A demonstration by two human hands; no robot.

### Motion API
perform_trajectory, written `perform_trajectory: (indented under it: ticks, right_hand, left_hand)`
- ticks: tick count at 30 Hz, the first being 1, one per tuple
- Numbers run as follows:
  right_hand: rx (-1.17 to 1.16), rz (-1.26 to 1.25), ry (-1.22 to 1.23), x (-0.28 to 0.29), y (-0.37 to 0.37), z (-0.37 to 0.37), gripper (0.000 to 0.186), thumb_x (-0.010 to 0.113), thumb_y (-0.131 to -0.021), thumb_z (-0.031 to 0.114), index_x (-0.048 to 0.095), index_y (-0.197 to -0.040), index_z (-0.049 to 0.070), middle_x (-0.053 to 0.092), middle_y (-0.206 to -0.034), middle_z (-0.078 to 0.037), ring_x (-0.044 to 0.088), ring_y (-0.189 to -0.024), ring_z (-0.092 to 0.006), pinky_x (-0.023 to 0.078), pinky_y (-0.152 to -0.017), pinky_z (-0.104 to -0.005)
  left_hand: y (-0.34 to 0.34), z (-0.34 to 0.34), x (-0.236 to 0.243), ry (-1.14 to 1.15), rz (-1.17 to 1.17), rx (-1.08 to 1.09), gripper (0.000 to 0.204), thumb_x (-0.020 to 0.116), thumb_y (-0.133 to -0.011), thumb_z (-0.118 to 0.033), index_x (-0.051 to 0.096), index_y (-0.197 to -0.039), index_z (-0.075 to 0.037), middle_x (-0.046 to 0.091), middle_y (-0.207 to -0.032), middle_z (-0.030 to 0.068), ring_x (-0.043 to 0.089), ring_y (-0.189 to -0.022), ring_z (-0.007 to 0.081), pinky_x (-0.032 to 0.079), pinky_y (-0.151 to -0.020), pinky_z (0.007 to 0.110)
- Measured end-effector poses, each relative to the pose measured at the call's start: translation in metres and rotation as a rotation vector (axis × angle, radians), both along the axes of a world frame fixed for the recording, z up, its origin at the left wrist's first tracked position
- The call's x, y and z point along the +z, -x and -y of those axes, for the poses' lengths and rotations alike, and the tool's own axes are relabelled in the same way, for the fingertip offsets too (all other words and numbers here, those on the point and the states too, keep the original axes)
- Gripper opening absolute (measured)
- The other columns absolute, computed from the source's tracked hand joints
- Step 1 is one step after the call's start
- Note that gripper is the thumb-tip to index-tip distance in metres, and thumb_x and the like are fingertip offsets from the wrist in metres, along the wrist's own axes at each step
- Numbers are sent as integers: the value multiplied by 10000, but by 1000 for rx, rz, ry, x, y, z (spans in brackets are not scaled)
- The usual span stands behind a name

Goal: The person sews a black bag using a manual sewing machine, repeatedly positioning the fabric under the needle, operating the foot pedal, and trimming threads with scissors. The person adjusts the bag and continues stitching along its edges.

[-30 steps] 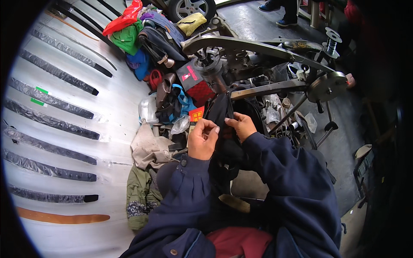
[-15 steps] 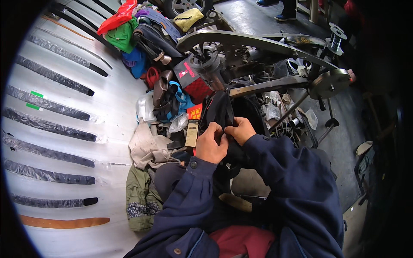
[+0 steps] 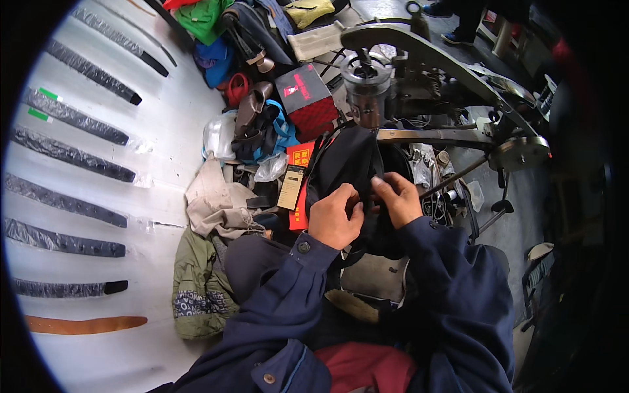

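Observation:
A black fabric bag (image 3: pixel 342 162) lies in front of me beneath the metal arm of a hand-cranked sewing machine (image 3: pixel 432 135). My left hand (image 3: pixel 337 217) is closed on the bag's near side, its fingers curled into the cloth. On the right, my right hand (image 3: pixel 398 200) pinches a black edge or strap of the same bag between thumb and fingers. A small gap separates the two hands. The fingertips of the left hand are partly hidden, and dark folds hide what lies between the hands.
Left of the bag are a red paper packet (image 3: pixel 299 219), a tan label card (image 3: pixel 290 188) and a beige cloth (image 3: pixel 216 200). A black-and-red box (image 3: pixel 304 98) stands behind. Wrapped dark straps (image 3: pixel 72 196) line the white surface at left. The machine's wheel (image 3: pixel 521 154) juts out at right.
My hands have moved apart, the right one shifting to the right along the bag. More of the bag's black cloth shows flat. The whole view has shifted slightly.

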State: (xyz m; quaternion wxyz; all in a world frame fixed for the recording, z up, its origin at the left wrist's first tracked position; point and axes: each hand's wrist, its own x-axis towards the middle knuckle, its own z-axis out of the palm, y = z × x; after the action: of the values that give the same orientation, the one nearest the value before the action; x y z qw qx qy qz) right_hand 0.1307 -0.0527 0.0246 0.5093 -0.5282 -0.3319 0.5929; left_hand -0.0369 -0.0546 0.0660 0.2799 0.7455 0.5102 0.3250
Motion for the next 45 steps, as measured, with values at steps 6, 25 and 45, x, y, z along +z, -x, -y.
perform_trajectory:
  ticks: [6, 25, 45]
  right_hand:
    - [-25, 126, -127, 0, -10, -4, 272, 640, -999, 242, 719, -964, -16, 661, -812, 5, 562, -759, -46, 449, -700, -208]
    - [-46, -28, 51, 4, -4, -9, 231, 728, -926, 169, 689, -1073, -5, 677, -774, 2, 576, -595, -41, 438, -495, -199]
    - [-110, 43, -131, 0, 4, -6, 141, 750, -910, 118, 703, -960, -5, 636, -771, 42, 527, -673, -27, 422, -598, -194]
  left_hand:
    - [1, 0, 2, -8, -1, -2, 150, 680, -820, -67, 552, -897, -59, 647, -793, 114, 652, -742, 364, 509, -637, 427]
    - [1, 1, 4, 19, 12, -19, 136, 692, -831, -36, 572, -895, -28, 638, -749, 109, 658, -618, 232, 500, -588, 315]
    - [-1, 6, 8, -102, -38, -35, 177, 708, -786, -49, 550, -861, -79, 630, -747, 81, 649, -674, 321, 472, -582, 412]
